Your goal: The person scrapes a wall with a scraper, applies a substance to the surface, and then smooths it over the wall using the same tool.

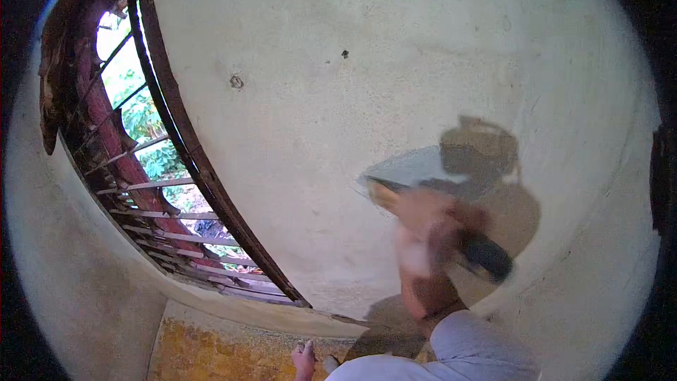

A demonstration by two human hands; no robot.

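Note:
My right hand (pixel 427 229), smeared by motion, is wrapped round a hand tool and holds it up against the pale wall (pixel 303 127). The tool has a flat tan front part (pixel 383 195) and a rounded black end (pixel 488 257) sticking out past my palm. A grey, damp-looking patch (pixel 409 164) lies on the wall right above the tool's front. My left hand (pixel 303 358) shows small at the bottom edge, low over the yellowish floor, its pale fingertips stretched forward and a little apart. Nothing shows between them.
To the left is a window opening with a dark frame (pixel 190 144) and slanted slats (pixel 159 185); green plants (pixel 151 127) show outside. Small holes (pixel 236 82) pit the wall. Dark shadows (pixel 522 215) fall around my right hand. The yellow stained floor (pixel 204 349) meets the wall below.

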